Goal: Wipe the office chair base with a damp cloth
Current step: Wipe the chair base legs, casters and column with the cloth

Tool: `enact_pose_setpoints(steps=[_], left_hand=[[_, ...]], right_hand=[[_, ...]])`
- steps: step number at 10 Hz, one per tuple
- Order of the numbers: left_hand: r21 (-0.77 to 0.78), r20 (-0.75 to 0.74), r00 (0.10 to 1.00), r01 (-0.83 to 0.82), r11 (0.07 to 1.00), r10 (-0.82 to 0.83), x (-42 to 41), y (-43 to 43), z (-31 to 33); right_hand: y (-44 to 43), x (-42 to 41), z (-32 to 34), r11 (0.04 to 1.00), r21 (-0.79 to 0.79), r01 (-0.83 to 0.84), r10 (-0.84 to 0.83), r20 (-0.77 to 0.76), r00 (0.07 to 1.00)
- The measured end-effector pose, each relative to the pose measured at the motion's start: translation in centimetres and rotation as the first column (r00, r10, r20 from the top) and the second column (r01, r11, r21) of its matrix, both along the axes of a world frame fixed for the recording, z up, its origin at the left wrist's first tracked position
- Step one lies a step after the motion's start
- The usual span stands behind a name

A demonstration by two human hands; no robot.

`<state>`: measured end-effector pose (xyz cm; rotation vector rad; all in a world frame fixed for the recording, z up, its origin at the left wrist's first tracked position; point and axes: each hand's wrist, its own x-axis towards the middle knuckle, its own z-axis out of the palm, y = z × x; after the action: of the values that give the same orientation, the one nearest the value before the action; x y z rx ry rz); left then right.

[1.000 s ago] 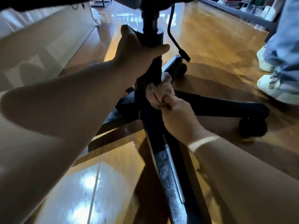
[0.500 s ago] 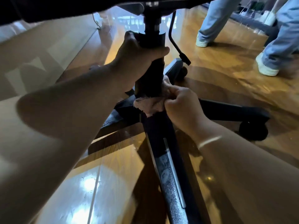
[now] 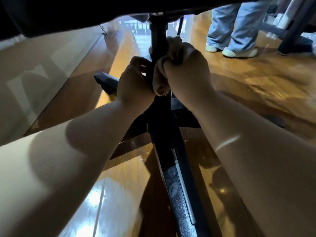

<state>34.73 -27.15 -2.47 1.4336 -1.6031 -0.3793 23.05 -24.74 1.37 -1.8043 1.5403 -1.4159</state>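
Observation:
The black office chair base [image 3: 177, 177] spreads over the wooden floor, one dusty leg running toward me. Its black centre column [image 3: 158, 43] rises to the dark seat underside at the top. My left hand [image 3: 133, 84] grips the column from the left. My right hand [image 3: 186, 72] holds a bunched pale cloth [image 3: 161, 74] pressed against the column's right side, with cloth sticking out above and below my fist. The hub where the legs meet is mostly hidden behind my wrists.
Another leg of the base [image 3: 106, 81] points left. A person in blue jeans and white shoes [image 3: 237, 52] stands at the upper right. A dark furniture leg [image 3: 294, 40] stands at the far right. A pale wall [image 3: 34, 74] runs along the left.
My right hand has carried the cloth up the column from the hub. My left hand now grips lower on the column. The view has dropped nearer the floor, under the seat.

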Motion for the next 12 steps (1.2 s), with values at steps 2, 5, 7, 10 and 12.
enact_pose_setpoints(steps=[2, 5, 7, 10, 12], left_hand=[[0.058, -0.025, 0.987, 0.159, 0.985, -0.158, -0.1, 1.2, -1.0], [0.107, -0.106, 0.979, 0.188, 0.976, -0.177, 0.6, 3.6, -2.7], [0.250, 0.223, 0.966, -0.186, 0.950, 0.131, -2.0, 6.2, -5.3], [0.454, 0.460, 0.887, -0.201, 0.868, -0.035, -2.6, 6.6, -5.9], [0.510, 0.493, 0.849, -0.105, 0.854, -0.190, 0.2, 6.0, -5.1]], right_hand=[[-1.1, 0.2, 1.2, 0.993, 0.058, -0.104, 0.099, 0.081, 0.992], [-1.8, -0.1, 0.0, 0.935, 0.244, -0.258, 0.192, 0.264, 0.945], [-1.5, -1.8, -0.2, 0.952, 0.234, -0.198, 0.183, 0.084, 0.979], [-1.1, -9.3, -6.5, 0.789, 0.593, 0.157, 0.103, -0.380, 0.919], [0.5, -9.1, -7.1, 0.807, 0.534, 0.252, 0.100, -0.544, 0.833]])
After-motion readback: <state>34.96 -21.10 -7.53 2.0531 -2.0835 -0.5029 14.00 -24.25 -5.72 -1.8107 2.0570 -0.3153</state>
